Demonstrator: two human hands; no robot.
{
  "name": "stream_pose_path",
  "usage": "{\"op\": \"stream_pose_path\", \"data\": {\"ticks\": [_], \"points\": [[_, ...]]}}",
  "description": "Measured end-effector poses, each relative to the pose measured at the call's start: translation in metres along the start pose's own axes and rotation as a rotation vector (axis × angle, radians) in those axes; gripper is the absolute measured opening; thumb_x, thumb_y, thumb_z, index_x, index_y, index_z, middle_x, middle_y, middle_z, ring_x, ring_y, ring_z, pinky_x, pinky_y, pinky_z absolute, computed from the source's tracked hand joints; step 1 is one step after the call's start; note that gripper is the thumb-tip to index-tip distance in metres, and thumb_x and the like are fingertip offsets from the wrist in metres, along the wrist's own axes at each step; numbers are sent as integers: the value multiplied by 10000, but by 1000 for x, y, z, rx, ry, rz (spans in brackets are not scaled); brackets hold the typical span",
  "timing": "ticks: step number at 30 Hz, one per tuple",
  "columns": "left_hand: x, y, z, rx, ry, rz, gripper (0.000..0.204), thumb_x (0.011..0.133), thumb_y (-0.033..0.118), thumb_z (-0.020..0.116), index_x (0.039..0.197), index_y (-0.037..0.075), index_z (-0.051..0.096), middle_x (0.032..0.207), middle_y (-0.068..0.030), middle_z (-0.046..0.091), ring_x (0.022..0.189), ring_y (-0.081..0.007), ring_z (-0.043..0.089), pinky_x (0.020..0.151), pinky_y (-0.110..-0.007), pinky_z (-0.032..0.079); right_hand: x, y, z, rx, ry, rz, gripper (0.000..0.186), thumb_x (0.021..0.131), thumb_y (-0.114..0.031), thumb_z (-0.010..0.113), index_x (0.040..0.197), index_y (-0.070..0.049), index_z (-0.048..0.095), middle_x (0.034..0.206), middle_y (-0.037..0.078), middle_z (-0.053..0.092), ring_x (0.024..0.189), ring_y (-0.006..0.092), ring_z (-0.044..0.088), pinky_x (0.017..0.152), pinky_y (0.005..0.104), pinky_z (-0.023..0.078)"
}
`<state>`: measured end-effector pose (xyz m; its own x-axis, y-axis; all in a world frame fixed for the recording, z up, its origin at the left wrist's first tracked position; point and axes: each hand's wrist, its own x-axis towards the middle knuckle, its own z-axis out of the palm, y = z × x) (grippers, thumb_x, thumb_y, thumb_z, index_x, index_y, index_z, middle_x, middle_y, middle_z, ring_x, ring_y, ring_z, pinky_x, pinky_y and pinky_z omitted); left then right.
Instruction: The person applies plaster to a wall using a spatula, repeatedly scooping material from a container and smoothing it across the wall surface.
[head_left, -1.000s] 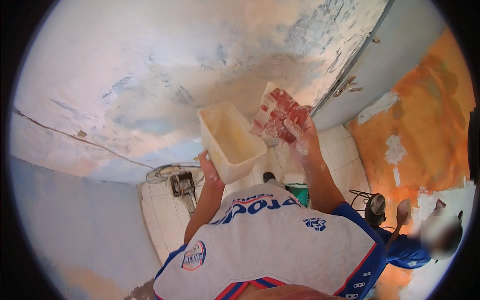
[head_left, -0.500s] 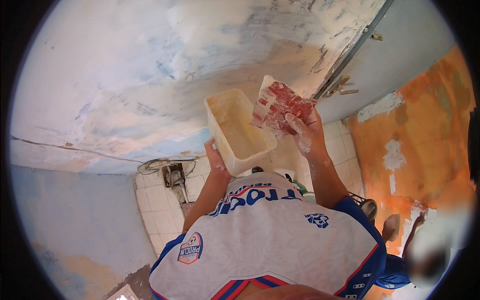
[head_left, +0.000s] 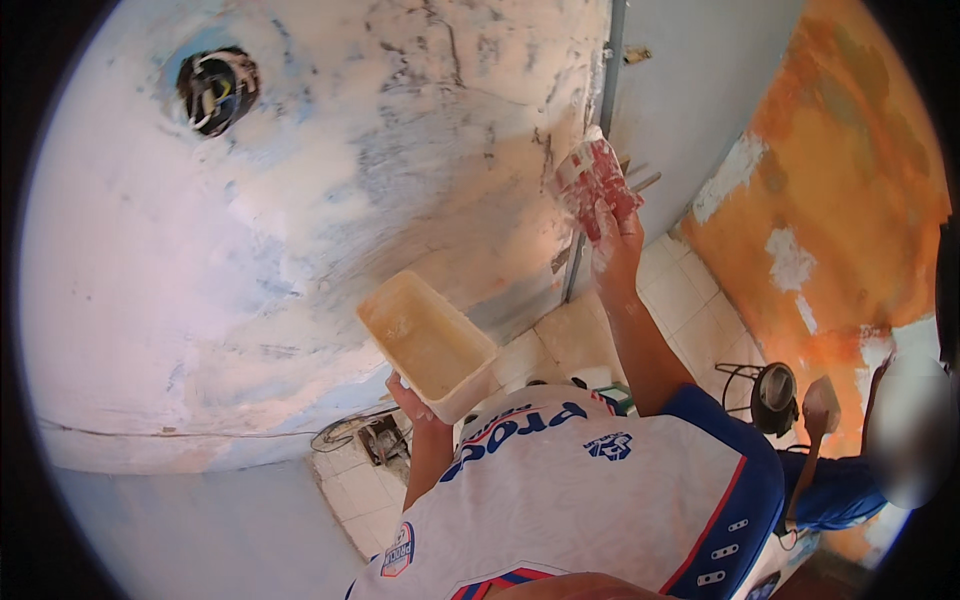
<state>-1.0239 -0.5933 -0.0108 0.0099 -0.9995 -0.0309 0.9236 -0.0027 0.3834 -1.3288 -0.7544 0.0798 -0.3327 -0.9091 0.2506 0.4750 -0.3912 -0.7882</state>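
Closest, left hand (head_left: 411,400): gripping the pale tub (head_left: 470,388) from its near left side; some fingers hidden under it.
Tub: tilted, in front of the body; inside smeared, no heap of filler visible.
Right hand (head_left: 617,245): raised, closed on a red scraper (head_left: 595,185); fingers behind it out of sight.
Scraper: streaked white, near the grey strip (head_left: 611,70); cannot tell if it touches the wall.
Pale wall (head_left: 330,250): looks part-coated; broad creamy areas seem done, dark scuffs and bluish patches seem left.
Wall hole (head_left: 217,92): open, wires showing, too tangled to sort.
Floor tiles (head_left: 715,300): partly blocked by shirt (head_left: 560,490) and arm.
Orange wall (head_left: 840,170): a few white patches; mostly uncoated, apparently.
Co-worker's sleeve (head_left: 840,495): far right; head blurred.
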Motion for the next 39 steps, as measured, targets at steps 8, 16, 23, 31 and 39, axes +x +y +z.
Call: {"op": "stream_pose_path", "data": {"ticks": [8,16,23,31,39], "points": [[-11,4,11,197,240,168,409,1009,241,338,1207,-19,584,1082,-135,697,920,-262,699,821,-382,587,20,62,-21,-611,291,-298,422,1010,-32,496,1431,-1,519,1348,148,548,1158,249,575,978,365,485],[-18,9,5,324,353,200,409,997,198,335,1194,-50,595,1054,-156,708,860,-267,709,800,-397,595,42,72,13,-858,339,-488,449,980,-29,505,1428,-4,527,1309,157,531,1143,276,537,992,367,438],[-25,10,-5,217,333,187,439,1003,244,318,1207,-29,595,1090,-158,698,931,-276,697,859,-387,575,53,69,27,-930,321,-522,444,936,-24,550,1378,17,547,1334,181,506,1254,367,446,1065,432,373],[-22,7,26,244,585,199,404,1040,289,379,1255,9,574,1170,-112,663,1002,-255,675,838,-390,583,60,89,28,-967,309,-487,549,879,78,576,1421,1,528,1423,197,433,1306,353,419,1039,364,458],[-26,13,12,289,516,141,510,995,365,324,1320,40,546,1298,-129,622,1171,-300,607,1000,-438,501,38,109,7,-962,360,-363,473,952,-18,554,1425,-27,540,1368,189,478,1255,329,447,995,386,451]]}}
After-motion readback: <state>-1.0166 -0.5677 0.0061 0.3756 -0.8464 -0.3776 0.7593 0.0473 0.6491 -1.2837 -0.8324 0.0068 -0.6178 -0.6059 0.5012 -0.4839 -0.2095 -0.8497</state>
